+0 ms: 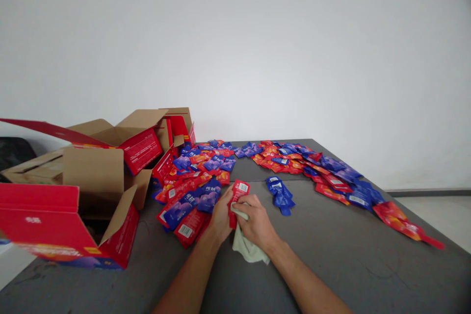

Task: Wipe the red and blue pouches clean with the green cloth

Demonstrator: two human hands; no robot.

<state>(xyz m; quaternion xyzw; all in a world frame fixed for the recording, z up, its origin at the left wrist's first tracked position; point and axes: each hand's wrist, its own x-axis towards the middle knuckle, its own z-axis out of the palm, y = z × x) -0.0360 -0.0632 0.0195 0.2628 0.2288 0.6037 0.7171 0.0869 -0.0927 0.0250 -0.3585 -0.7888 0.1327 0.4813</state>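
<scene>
Forearms (195, 270) stretched nearest me. My left hand (222, 213) gripped a red pouch (241, 187), long axis pointing away; my right hand (255, 221) clutched cloth (247, 248).

Your packet (242, 187) looks like smooth, slightly glossy plastic film; your rag (247, 249) is soft, matt cloth. You see a smooth, dull table (353, 255), a box (44, 213) of cardboard, shiny-printed outside and plain matt inside, and a matt, smooth wall (235, 54).
</scene>
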